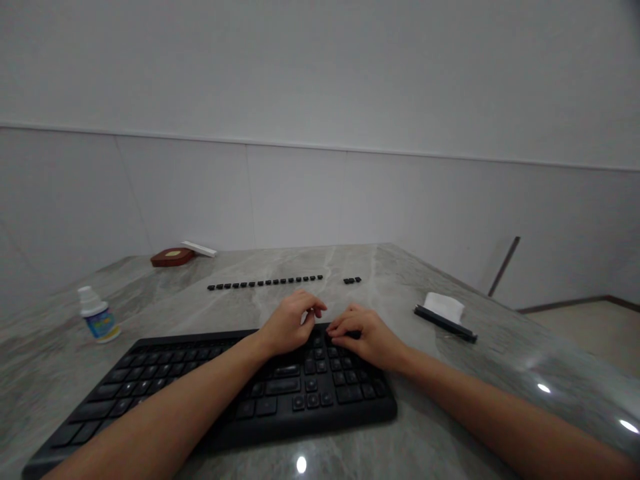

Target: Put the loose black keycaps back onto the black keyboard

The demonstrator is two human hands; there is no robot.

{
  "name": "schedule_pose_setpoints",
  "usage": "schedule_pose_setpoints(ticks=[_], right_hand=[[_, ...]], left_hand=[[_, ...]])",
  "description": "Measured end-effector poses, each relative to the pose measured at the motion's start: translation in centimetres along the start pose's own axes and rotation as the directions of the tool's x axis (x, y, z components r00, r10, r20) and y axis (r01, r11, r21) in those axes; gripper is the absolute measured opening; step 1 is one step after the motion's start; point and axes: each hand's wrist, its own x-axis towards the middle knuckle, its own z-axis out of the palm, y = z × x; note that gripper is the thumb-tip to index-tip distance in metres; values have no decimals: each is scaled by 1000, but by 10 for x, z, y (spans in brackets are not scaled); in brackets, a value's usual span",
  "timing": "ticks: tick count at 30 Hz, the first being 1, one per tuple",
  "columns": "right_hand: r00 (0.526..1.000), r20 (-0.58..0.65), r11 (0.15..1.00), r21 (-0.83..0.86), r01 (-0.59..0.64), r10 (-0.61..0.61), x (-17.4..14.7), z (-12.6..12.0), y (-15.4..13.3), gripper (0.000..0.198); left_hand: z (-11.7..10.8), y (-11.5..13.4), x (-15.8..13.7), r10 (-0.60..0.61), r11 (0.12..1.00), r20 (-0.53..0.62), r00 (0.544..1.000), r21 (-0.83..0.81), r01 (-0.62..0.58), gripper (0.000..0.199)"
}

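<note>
A black full-size keyboard [200,440] lies at a slant on the table in front of me. My left hand [290,323] is over its upper edge, fingers loosely bent, with a gap between thumb and fingertips and nothing seen in it. Just to the right, my right hand [367,337] bends over the top of the number pad [350,377]. Its thumb and fingertips come close together at the keyboard; what they grip, if anything, is too small to make out. Beyond the hands, a long row of small black keycaps [267,283] stands on the table, with a short group of keycaps [352,280] to its right.
A white bottle [99,317] with a blue label stands at the left. A reddish-brown box [173,257] and a white flat item [199,249] lie at the far left. On the right, a black strip [445,323] lies against white tissue [444,307]. A wall [310,193] rises behind the table.
</note>
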Motion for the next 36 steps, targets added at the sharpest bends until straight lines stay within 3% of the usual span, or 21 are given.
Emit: schedule_pose_setpoints(ticks=[6,16,36], right_hand=[[985,110,986,-84,143,-133,2,-6,-3,12],[958,120,954,-117,276,-262,3,-9,-4,16],[934,185,935,-126,330,-305,3,-16,-13,21]], left_hand=[[0,-1,0,31,999,32,999,15,-31,31],[1,-4,-1,109,994,67,992,8,-110,35],[0,-3,-1,215,976,153,965,-7,-216,32]])
